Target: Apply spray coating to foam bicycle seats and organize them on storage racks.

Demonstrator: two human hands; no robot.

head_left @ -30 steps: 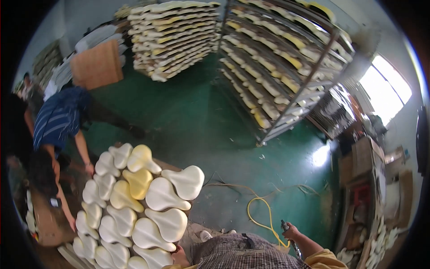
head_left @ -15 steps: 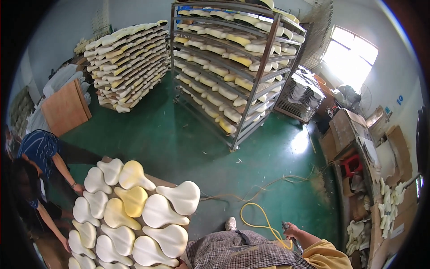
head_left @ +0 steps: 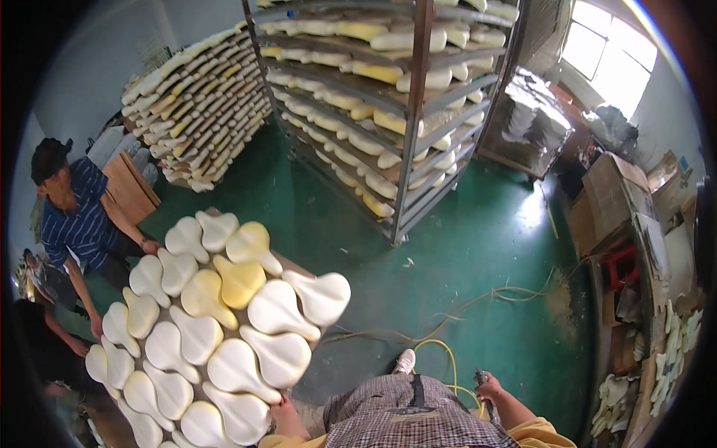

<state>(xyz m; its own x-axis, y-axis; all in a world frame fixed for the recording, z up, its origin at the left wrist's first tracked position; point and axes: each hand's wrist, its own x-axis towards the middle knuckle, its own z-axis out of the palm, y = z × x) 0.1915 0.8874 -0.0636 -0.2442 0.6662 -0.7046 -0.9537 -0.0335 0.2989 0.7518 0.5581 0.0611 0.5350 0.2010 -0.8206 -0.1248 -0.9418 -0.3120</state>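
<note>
Foam, smooth cream and yellow pear-shaped pads (head_left: 224, 321), cover the board (head_left: 295, 263) my left hand (head_left: 282, 412) grips; my right hand (head_left: 487, 386) clutches a tool (head_left: 480, 375). The rack (head_left: 407, 112) looms closer than before.

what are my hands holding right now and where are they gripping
The left hand grips the near edge of the board loaded with pale saddle-shaped foam pieces. The right hand is closed around the handle of a small tool.

My head camera looks steeply down over my own chest, close at the lower edge, onto the green floor (head_left: 478, 254). It faces the far metal rack (head_left: 403, 97), its fisheye bending every edge.
</note>
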